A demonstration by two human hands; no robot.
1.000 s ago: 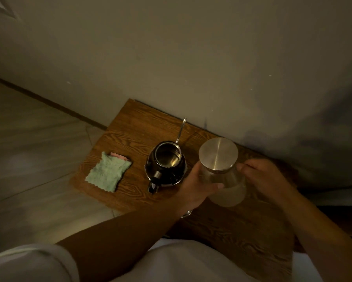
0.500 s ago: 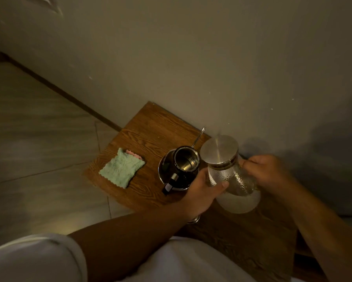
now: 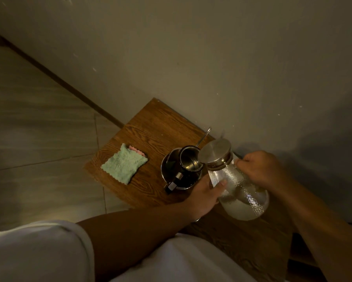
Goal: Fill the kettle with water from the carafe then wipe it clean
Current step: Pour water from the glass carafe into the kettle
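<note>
— Kettle (image 3: 183, 169) first: where is it, and what is it made of?

— It stands on the wood-grain worktop (image 3: 150, 127) beside the wall, polished dark metal, round-bodied, with an open cylindrical mouth and a thin curved spout at the back. Its dark handle points toward the camera.

— And the carafe (image 3: 238, 186)?

— Clear dimpled glass, bulbous at the base, with a flat brushed-metal lid. It is tilted, lid end just over the kettle's mouth. Pale water sits in the lower belly. The light is too dim to tell whether any water is running out.

— The hands?

— The left hand (image 3: 205, 196) has its fingers (image 3: 222, 183) wrapped around the carafe's near side; the right hand (image 3: 258, 167) grips the far side by the neck, fingers closed on the glass.

— Anything else?

— A fluffy green cloth (image 3: 124, 163) with scalloped edges lies flat to the left, well apart from the kettle, a pink corner peeping from under it. The worktop's near right end is cut off by the forearm and shadow.
</note>
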